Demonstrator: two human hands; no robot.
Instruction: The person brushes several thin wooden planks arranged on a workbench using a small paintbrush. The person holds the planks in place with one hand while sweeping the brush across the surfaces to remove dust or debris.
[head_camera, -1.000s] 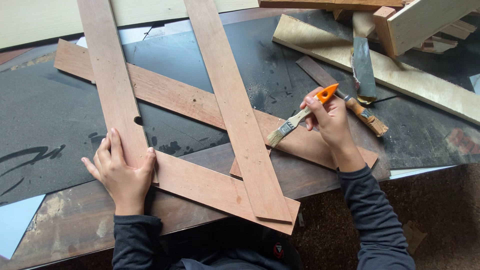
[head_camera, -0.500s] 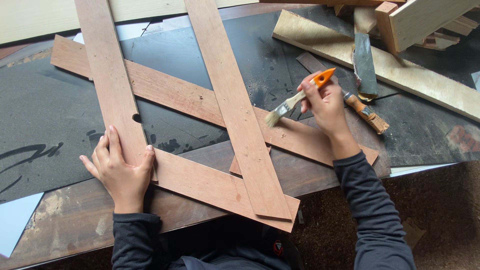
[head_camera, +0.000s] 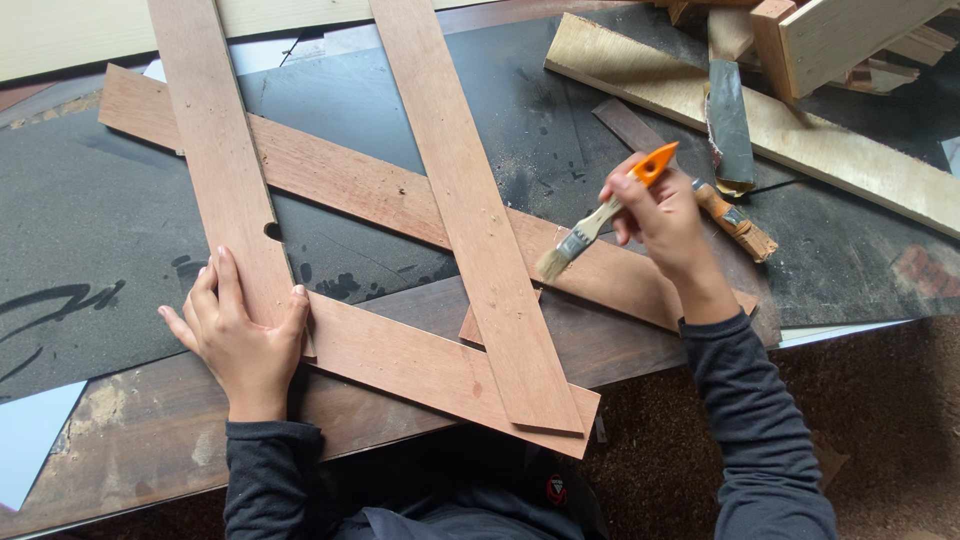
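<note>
While we lean over the near edge of the dark worktable (head_camera: 90, 230), our left hand (head_camera: 240, 335) lies flat and spread, palm down, pressing the lower end of the left plank (head_camera: 215, 160) where it meets the plank beneath; it grips nothing, only bears down. Our right hand (head_camera: 660, 220) is closed around the orange handle of a small paintbrush (head_camera: 600, 222), fingers curled, with the pale bristles pointing down and left, just above the crossing boards. These reddish-brown planks form a loose lattice: two long ones run away from us, the left plank and the middle plank (head_camera: 470, 220), and they lie over two diagonal planks (head_camera: 380, 195) that slope down to the right. Their faces look smooth, dry and matt, with small nail holes and one notch in the edge of the left plank. Just beyond the right hand a second brush (head_camera: 735, 222) with a wooden handle lies on the table. Farther off, a pale board (head_camera: 800, 135) stretches aslant, and rough offcuts (head_camera: 840, 35) pile up at the far right corner.
</note>
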